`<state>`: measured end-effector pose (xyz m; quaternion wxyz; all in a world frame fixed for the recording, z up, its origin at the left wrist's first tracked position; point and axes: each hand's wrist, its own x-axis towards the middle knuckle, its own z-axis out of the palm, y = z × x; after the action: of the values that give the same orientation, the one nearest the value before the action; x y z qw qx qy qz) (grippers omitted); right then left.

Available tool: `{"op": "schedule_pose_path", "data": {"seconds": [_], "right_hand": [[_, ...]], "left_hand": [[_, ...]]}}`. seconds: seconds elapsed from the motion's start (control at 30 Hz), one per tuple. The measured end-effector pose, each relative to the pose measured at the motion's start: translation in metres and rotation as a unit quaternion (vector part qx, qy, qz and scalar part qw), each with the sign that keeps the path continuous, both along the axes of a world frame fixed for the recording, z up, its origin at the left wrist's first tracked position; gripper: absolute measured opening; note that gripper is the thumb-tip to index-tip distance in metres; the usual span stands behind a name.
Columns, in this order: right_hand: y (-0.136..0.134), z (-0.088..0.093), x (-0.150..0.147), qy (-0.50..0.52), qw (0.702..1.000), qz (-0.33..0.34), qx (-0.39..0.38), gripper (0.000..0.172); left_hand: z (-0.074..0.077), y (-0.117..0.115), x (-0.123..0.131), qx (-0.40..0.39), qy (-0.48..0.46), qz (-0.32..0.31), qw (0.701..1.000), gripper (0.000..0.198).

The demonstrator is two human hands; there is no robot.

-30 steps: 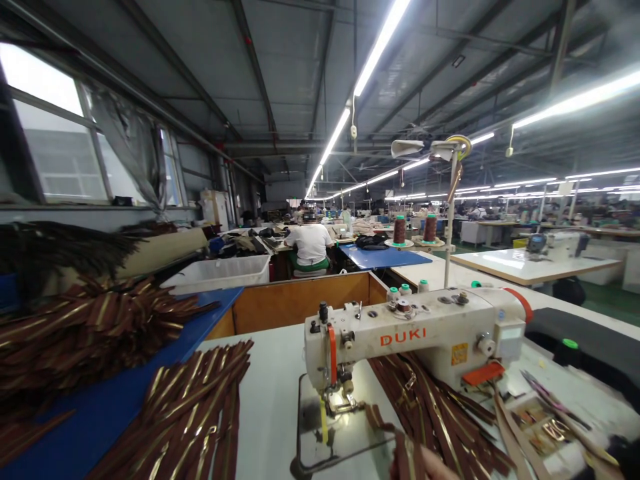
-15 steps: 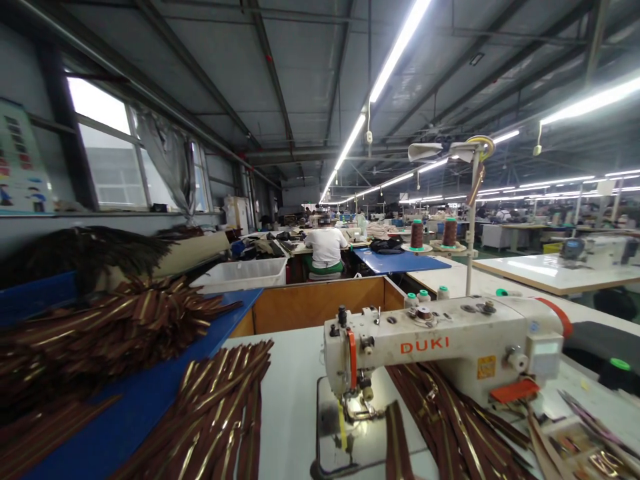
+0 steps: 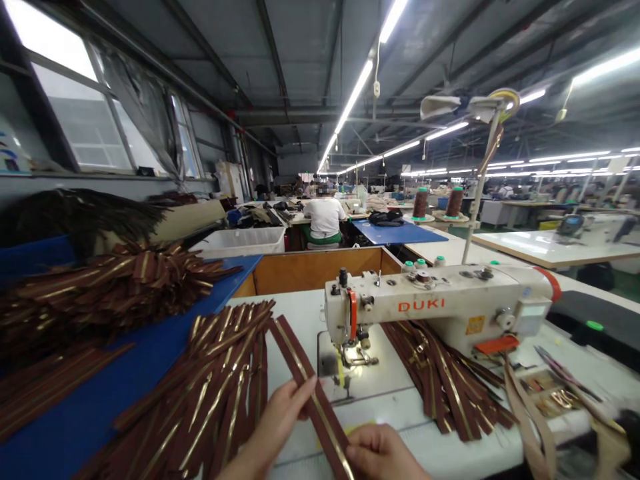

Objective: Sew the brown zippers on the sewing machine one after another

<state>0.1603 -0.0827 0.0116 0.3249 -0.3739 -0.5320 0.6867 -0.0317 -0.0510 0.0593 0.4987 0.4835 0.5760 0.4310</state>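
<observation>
A brown zipper [image 3: 324, 415] with gold teeth slants across the front of the sewing machine [image 3: 425, 300], held up by both hands. My left hand [image 3: 286, 415] pinches it near its middle, thumb on top. Lower down, my right hand [image 3: 377, 453] grips its right edge, fingers curled. The zipper's bottom end runs out of view. Just beyond it are the machine's presser foot and metal needle plate [image 3: 385, 373]. A pile of similar zippers [image 3: 215, 400] lies to the left of my left hand, and another bunch [image 3: 450, 393] lies under the machine's arm.
A large heap of zippers [image 3: 125, 287] covers part of the blue table [image 3: 110, 390] on the left. Scissors [image 3: 563, 370] and a small parts tray [image 3: 550, 393] lie at right, beside beige strips [image 3: 525, 420]. Ahead sits a person in white [image 3: 324, 219], beyond a wooden-sided box [image 3: 320, 267].
Both hands have come into view with a zipper between them. The zipper end earlier in front of the needle plate has moved left and up. The view has tilted down slightly.
</observation>
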Motion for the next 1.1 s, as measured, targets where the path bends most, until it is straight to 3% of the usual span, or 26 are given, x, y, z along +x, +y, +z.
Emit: {"op": "schedule_pose_path", "data": {"seconds": [0.17, 0.3, 0.4, 0.5, 0.6, 0.73, 0.83, 1.1], "right_hand": [[0.008, 0.011, 0.009, -0.152, 0.978, -0.074, 0.119, 0.019], [0.034, 0.018, 0.007, -0.324, 0.912, -0.110, 0.224, 0.013], [0.051, 0.018, 0.003, -0.411, 0.858, -0.112, 0.286, 0.013], [0.059, 0.015, 0.000, -0.449, 0.828, -0.114, 0.316, 0.010], [0.059, 0.013, 0.000, -0.460, 0.817, -0.118, 0.327, 0.009], [0.056, 0.014, 0.000, -0.465, 0.806, -0.122, 0.345, 0.007], [0.052, 0.015, 0.002, -0.454, 0.803, -0.116, 0.368, 0.013], [0.046, 0.015, 0.004, -0.467, 0.769, -0.063, 0.432, 0.020]], "left_hand": [[-0.007, 0.034, 0.010, 0.050, 0.109, -0.037, 0.992, 0.043], [-0.008, 0.068, 0.021, 0.093, 0.142, -0.043, 0.985, 0.028], [-0.008, 0.083, 0.026, 0.153, 0.178, -0.028, 0.972, 0.033], [-0.017, 0.077, 0.028, 0.206, 0.216, -0.026, 0.954, 0.029], [-0.035, 0.054, 0.028, 0.253, 0.251, -0.054, 0.933, 0.022], [-0.055, 0.027, 0.027, 0.338, 0.380, -0.137, 0.850, 0.029], [-0.058, 0.022, 0.027, 0.345, 0.445, -0.144, 0.814, 0.032], [-0.055, 0.023, 0.026, 0.366, 0.471, -0.150, 0.788, 0.036]]}}
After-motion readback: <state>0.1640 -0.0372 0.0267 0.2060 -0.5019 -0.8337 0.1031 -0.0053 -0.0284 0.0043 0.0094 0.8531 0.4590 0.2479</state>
